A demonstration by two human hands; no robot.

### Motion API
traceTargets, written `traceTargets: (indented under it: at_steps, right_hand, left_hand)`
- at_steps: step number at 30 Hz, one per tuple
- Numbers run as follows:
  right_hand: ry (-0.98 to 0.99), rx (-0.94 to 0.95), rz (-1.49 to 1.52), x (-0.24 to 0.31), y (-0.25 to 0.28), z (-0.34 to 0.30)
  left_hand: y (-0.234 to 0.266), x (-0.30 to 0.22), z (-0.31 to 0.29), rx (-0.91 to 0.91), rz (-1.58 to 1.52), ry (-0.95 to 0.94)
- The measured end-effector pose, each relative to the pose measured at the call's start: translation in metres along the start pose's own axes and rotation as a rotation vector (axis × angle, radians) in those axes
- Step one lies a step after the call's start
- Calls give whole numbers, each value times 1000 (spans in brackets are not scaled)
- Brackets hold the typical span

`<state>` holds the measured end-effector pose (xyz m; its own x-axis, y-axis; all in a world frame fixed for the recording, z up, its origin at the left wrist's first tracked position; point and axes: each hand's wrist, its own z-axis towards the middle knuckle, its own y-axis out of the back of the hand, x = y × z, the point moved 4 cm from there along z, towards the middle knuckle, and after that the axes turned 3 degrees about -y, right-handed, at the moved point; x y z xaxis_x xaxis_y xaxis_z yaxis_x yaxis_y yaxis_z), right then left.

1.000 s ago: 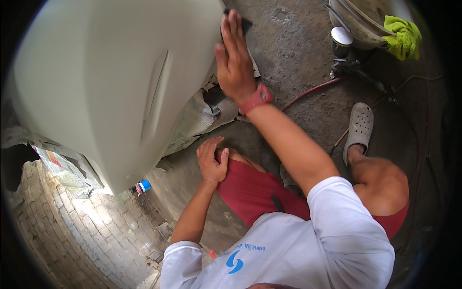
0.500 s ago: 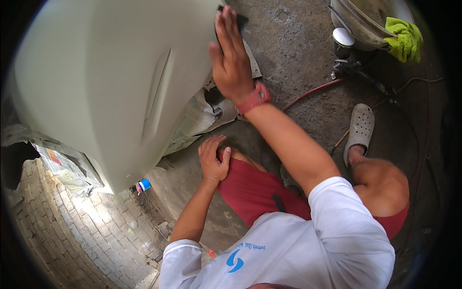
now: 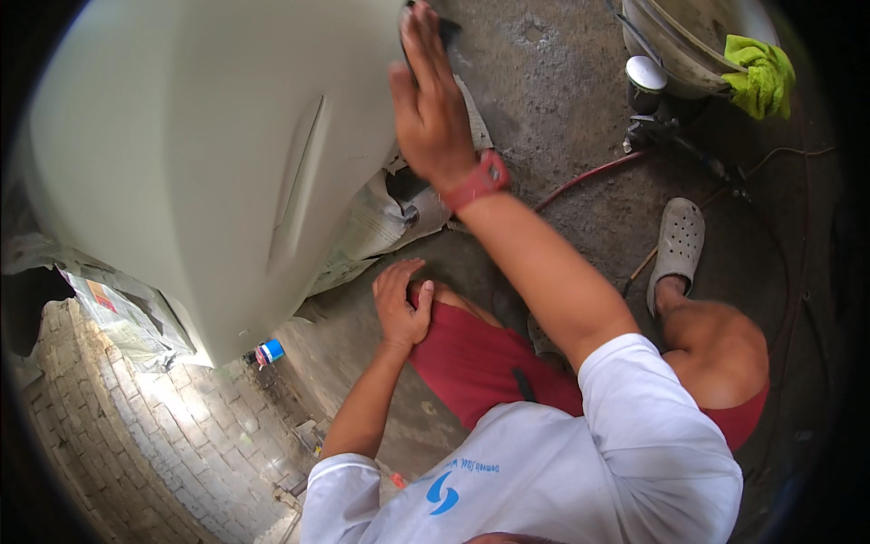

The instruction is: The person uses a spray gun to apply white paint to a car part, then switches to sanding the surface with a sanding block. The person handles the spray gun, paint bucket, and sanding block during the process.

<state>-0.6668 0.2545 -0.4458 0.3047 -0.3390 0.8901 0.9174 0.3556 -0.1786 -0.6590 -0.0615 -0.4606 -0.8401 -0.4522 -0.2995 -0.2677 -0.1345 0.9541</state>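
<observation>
My right hand, with a red watch on its wrist, reaches to the right edge of a large pale grey-green car body panel. Its fingers stretch flat along that edge. A dark flat piece, perhaps sandpaper, shows on both sides of the fingers, pressed between them and the panel; most of it is hidden. My left hand lies on my knee with its fingers apart, holding nothing. Newspaper covers the parts below the panel.
A bucket with a lime-green cloth over its rim stands at the far right. Beside it are a spray gun with a dark cup and a red hose. A small blue-topped can is near the panel's lower tip.
My right hand has slid slightly up and left along the panel edge, the dark piece with it. My left hand stays on my knee.
</observation>
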Motion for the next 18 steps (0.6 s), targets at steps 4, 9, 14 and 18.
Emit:
traceTargets:
  at_steps: [4,9,14,18]
  right_hand:
    - [21,28,-21,25,-24,-1]
    - [139,228,-52,39,-11,-71]
    - [30,41,18,22,3,5]
    - [7,83,38,52,-14,16]
  left_hand:
    - [4,-1,0,-3,15,8]
    - [0,-5,11,14,3,0]
    - [-1,-4,10,12,-4,-10]
    - [3,-1,5,-9,2,15]
